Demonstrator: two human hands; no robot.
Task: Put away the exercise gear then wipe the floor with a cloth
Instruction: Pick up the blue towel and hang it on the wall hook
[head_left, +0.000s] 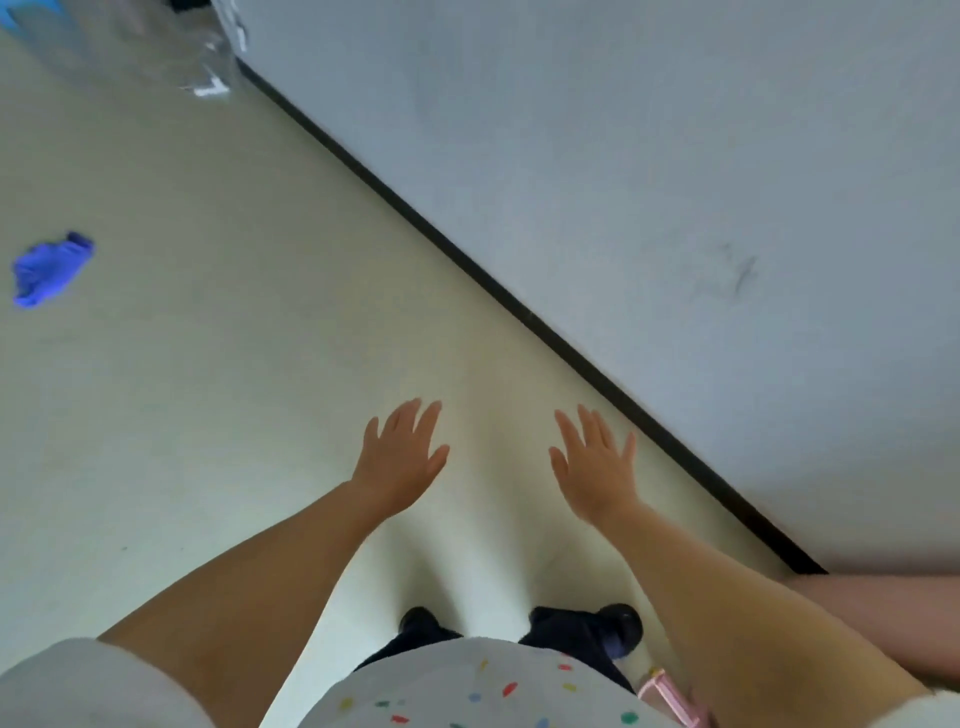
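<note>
Fingers (415, 418) of the left hand (400, 457) are spread wide and straight, holding nothing; the right hand (595, 467) matches it, palm down, fingers splayed and empty. Both hands are held out above the pale floor (208, 415), with bare forearms reaching back to a white speckled shirt (467, 691). A crumpled blue cloth (49, 270) lies on the floor well apart to the left. A dark baseboard (467, 260) runs diagonally beneath a grey wall (675, 156).
</note>
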